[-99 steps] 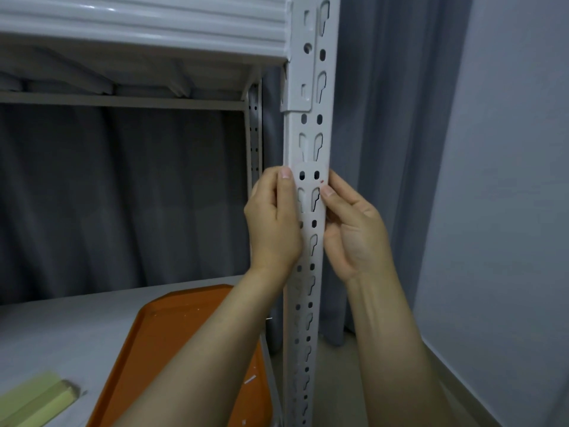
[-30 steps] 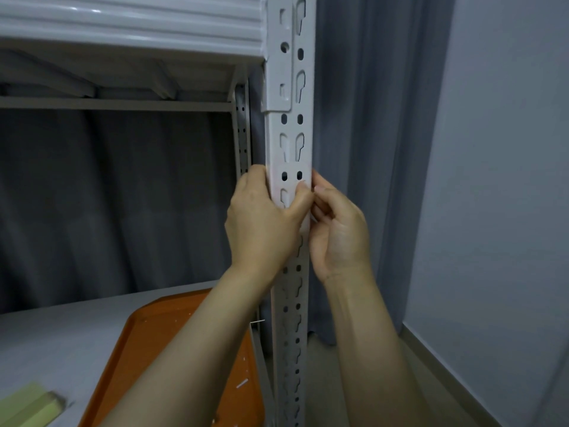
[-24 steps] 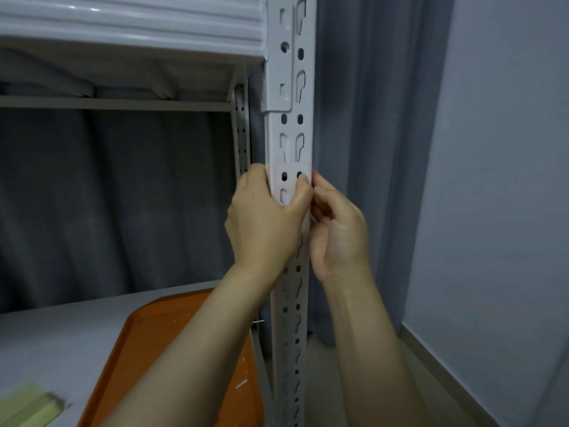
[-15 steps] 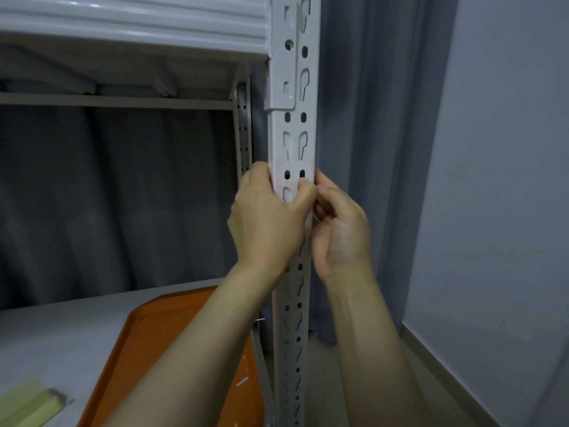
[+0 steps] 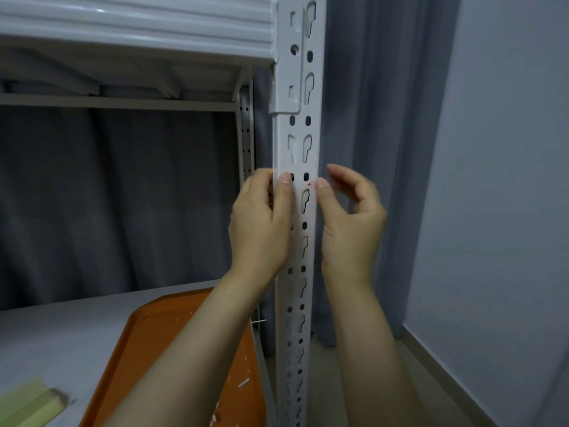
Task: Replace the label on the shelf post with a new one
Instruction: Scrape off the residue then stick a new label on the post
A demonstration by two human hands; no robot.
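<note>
Well, left hand (image 5: 261,223): wrapped round the left edge of the shelf post (image 5: 296,291), thumb flat on its front face, pinching the post.
right hand (image 5: 351,220): thumb tip touching the post's right edge; the other fingers loosely curled, apart from the thumb, holding nothing.
label (image 5: 299,192): pale and hard to make out, stuck on the post's front between the two thumbs, with a small red mark near its right side.
tray (image 5: 172,334): orange, on the lower shelf (image 5: 61,328) left of the post, white scraps (image 5: 243,383) in it.
block (image 5: 30,405): pale green, on that shelf, left of the tray.
curtain (image 5: 123,195): grey, behind the shelving.
</note>
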